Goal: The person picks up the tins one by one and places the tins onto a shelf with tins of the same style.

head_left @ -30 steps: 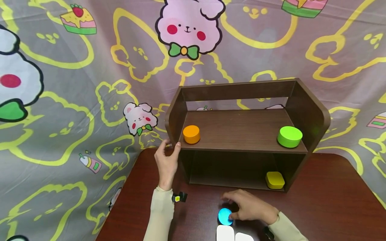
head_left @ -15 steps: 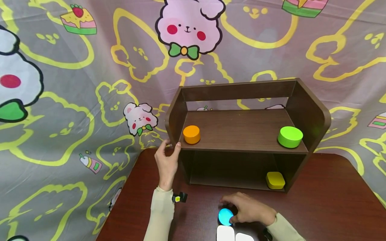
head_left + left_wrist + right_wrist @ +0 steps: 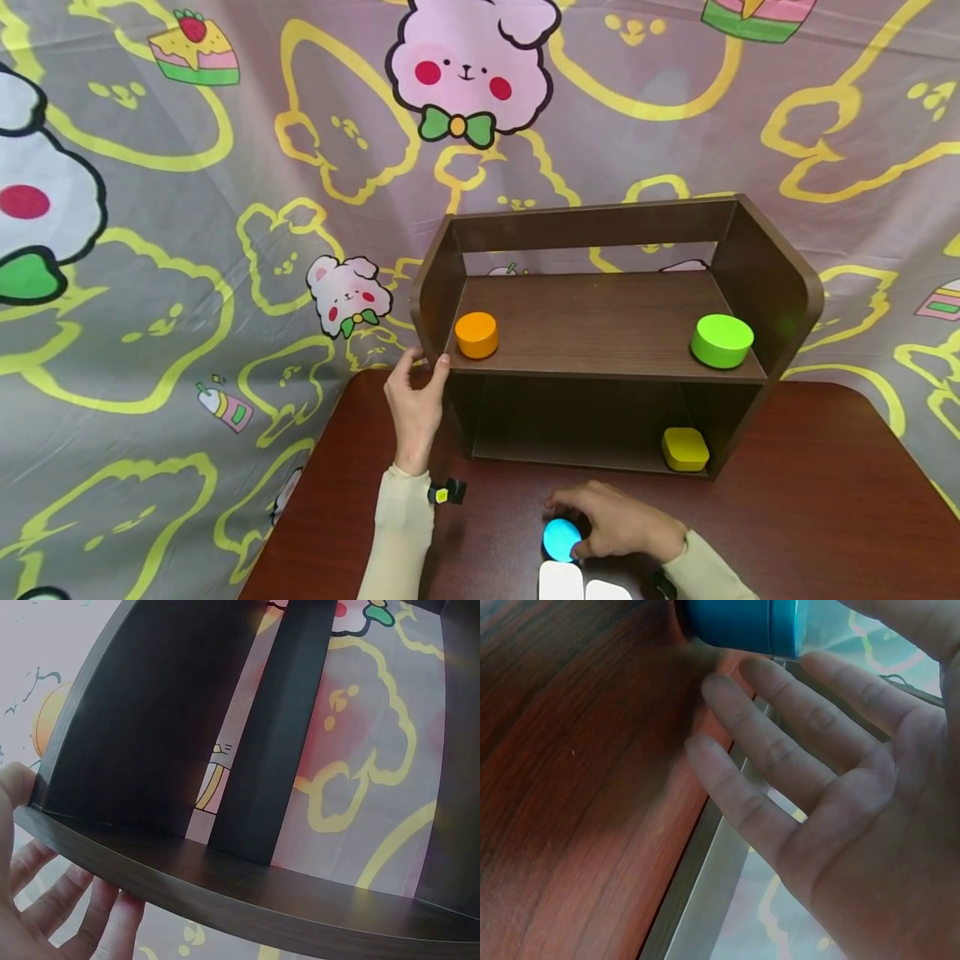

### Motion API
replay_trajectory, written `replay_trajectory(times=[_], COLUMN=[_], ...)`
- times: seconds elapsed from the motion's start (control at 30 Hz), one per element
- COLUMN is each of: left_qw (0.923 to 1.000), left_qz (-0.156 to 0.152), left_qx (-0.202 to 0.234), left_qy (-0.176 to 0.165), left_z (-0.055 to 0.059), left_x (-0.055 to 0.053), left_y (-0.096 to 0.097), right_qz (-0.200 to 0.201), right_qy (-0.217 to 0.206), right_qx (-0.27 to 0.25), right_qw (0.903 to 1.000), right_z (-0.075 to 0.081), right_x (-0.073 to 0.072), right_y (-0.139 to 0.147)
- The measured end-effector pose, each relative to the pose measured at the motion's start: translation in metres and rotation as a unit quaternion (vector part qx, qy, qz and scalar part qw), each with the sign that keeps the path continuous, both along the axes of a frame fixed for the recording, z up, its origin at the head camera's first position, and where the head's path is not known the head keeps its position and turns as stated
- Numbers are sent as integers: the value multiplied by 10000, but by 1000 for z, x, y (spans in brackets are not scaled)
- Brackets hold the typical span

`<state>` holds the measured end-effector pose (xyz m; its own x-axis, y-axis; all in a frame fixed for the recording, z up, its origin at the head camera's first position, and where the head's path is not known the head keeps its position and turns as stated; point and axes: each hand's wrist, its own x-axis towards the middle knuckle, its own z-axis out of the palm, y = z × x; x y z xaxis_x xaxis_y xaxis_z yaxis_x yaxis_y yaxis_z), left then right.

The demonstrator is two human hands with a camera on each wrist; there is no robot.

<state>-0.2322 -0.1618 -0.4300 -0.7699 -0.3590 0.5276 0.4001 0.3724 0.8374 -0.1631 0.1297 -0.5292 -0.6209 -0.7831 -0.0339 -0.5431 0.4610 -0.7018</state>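
My left hand (image 3: 416,408) grips the left side panel of a dark brown two-tier shelf (image 3: 592,317), thumb at its front edge and fingers on the outer side. The left wrist view shows the same fingers (image 3: 82,900) beneath the panel's edge. My right hand (image 3: 622,521) is around a short round blue container (image 3: 562,540) on the table. Its thumb overlaps the container's right edge, and the index finger reaches behind with a small gap. In the right wrist view the fingers (image 3: 772,750) are spread and fairly straight, beside the container (image 3: 742,622).
On the upper tier stand an orange round container (image 3: 477,335) at left and a green one (image 3: 722,341) at right. A yellow rounded-square box (image 3: 685,449) sits at the lower tier's right. Two white rounded pieces (image 3: 561,582) lie at the table's near side (image 3: 315,517).
My right hand has shifted very slightly to the left, its thumb moving a little down along the blue container's edge. The left hand keeps its hold on the shelf.
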Motion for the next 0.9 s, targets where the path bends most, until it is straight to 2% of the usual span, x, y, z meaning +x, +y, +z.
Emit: replay_trajectory(times=[0.43,0.67,0.77,0.9], left_qw=[9999,9999,9999,9998], left_qz=[56,-7,15,36], left_qx=[-70,-37,-51,-65], left_qy=[111,112,128,158], left_z=[1,2,2,2], left_x=[1,2,2,0], left_y=[0,0,1,1], right_qz=[-202,189,243,207], right_qy=[-31,292,392,318], right_qx=[300,-18,-29,17], right_qw=[9993,9994,9989,9993], right_z=[-1,-4,-5,-6], right_x=[3,1,1,0], right_y=[1,1,0,-1])
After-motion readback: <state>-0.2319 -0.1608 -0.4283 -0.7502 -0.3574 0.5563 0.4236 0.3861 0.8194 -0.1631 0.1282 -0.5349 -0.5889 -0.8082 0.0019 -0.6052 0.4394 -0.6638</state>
